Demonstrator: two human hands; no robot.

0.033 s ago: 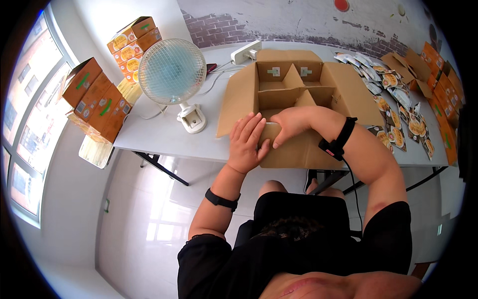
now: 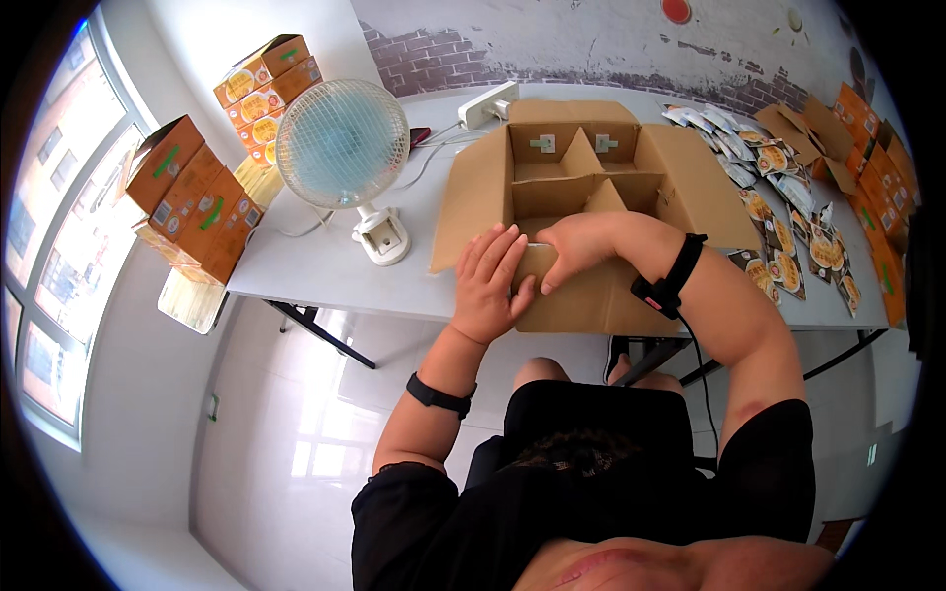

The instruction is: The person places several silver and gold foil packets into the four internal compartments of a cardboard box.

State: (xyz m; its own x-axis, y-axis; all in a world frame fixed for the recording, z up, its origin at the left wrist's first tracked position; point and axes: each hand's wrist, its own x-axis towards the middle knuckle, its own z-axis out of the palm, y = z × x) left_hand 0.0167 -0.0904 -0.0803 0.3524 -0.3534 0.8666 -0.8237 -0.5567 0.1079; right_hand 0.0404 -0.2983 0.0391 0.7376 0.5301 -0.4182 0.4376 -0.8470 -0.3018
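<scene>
An open cardboard box [image 2: 591,315] with its flaps folded out stands at the table's near edge. Dividers [image 2: 579,156] split its inside into compartments. My left hand [image 2: 485,284] is wrapped about the near left corner, its fingers over the edge by the left flap and its thumb on the near side. Close beside it, my right hand [image 2: 583,244] holds the near wall, thumb outside; its other fingers are mostly hidden. Between the two hands shows a short pale edge [image 2: 538,246], too small to make out.
A small fan [image 2: 345,148] stands left of the box, near a white power strip [image 2: 489,102] with cables. Orange cartons [image 2: 197,202] are stacked at the left, others [image 2: 877,197] at the right. Several sachets [image 2: 783,246] lie on the table [image 2: 325,281] beside the right flap.
</scene>
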